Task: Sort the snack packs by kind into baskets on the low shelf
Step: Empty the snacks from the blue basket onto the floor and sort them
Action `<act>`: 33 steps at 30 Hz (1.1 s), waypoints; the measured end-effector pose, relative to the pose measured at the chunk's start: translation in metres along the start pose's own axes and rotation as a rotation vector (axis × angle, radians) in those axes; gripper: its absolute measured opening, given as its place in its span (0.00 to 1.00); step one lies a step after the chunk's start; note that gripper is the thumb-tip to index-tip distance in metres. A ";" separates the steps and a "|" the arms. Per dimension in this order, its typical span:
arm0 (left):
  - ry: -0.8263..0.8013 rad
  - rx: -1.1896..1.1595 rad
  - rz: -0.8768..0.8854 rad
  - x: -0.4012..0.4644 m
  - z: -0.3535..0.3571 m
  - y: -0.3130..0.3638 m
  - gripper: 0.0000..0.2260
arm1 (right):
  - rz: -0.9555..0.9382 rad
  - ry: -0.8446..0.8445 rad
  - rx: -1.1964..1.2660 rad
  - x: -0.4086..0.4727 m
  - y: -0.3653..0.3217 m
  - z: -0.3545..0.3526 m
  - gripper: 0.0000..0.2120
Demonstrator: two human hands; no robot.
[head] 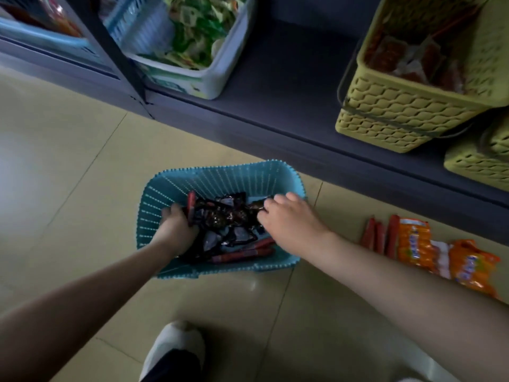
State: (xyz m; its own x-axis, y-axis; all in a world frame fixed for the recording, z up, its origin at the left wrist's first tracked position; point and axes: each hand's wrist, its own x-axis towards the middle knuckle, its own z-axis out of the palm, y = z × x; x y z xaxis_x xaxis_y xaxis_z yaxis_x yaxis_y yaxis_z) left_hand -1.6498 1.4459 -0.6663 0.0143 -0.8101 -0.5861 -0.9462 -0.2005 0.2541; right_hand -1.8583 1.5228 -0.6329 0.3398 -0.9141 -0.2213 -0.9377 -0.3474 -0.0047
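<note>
Left hand (176,224) gripping dark snack packs (225,216) in blue basket (220,175); right hand (289,219) pinching another; orange packs' (413,241) print illegible.

1. Both hands, left (176,226) and right (289,221), are down in the teal basket (220,175) on the floor; its walls box them in on every side, only the top's open.
2. Shelf (289,78) has a bare gap between the white basket (220,78) and the yellow basket (399,111).
3. Orange packs (440,257) and red sticks (380,235) clutter the floor to the right.
</note>
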 end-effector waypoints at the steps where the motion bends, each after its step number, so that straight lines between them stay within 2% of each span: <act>1: -0.027 -0.068 -0.035 0.004 0.004 0.002 0.23 | -0.034 -0.198 0.077 0.007 -0.010 0.004 0.10; 4: -0.083 -0.143 -0.057 0.016 0.009 0.004 0.21 | 0.065 -0.722 0.221 0.040 -0.037 0.026 0.11; 6: -0.111 -0.088 -0.008 0.023 0.008 0.004 0.18 | 0.093 -0.913 0.176 0.059 -0.048 0.038 0.17; 8: -0.138 -0.054 0.064 0.026 0.007 0.004 0.15 | 0.088 -1.011 0.167 0.071 -0.050 0.042 0.18; 11: -0.182 -0.116 0.240 0.025 0.002 0.008 0.09 | 0.155 -1.033 0.270 0.076 -0.045 0.048 0.11; 12: -0.183 -0.140 0.295 0.025 -0.001 0.009 0.05 | 0.170 -1.020 0.305 0.077 -0.043 0.055 0.13; 13: -0.187 -0.165 0.346 0.025 -0.006 0.011 0.04 | 0.185 -0.991 0.362 0.076 -0.042 0.063 0.20; 15: -0.213 -0.208 0.434 0.027 -0.013 0.011 0.08 | 0.239 -0.914 0.459 0.072 -0.039 0.083 0.36; 16: -0.228 -0.226 0.471 0.027 -0.016 0.011 0.10 | 0.238 -0.919 0.477 0.069 -0.036 0.086 0.38; 20: -0.271 -0.241 0.554 0.026 -0.024 0.013 0.13 | 0.311 -1.005 0.583 0.062 -0.018 0.069 0.32; 22: -0.283 -0.251 0.560 0.027 -0.024 0.013 0.10 | 0.311 -1.045 0.594 0.062 -0.017 0.062 0.30; 25: -0.311 -0.370 0.532 0.030 -0.025 0.017 0.06 | 0.292 -0.978 0.666 0.059 -0.019 0.036 0.15; 28: -0.369 -0.472 0.578 0.025 -0.029 0.030 0.06 | 0.342 -0.692 0.806 0.041 -0.002 -0.015 0.12; 30: -0.343 -0.560 0.610 0.017 -0.032 0.046 0.04 | 0.380 -0.510 0.867 0.018 0.018 -0.041 0.09; 33: -0.277 -0.735 0.613 0.000 -0.030 0.075 0.08 | 0.586 -0.185 1.107 -0.029 0.041 -0.053 0.03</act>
State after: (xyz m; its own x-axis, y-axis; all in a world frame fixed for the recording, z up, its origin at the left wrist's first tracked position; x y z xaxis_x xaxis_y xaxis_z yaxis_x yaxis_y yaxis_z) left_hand -1.7107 1.4143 -0.6246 -0.5746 -0.7493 -0.3292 -0.3281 -0.1576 0.9314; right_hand -1.9025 1.5243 -0.5747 -0.0770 -0.7971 -0.5989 -0.5330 0.5405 -0.6509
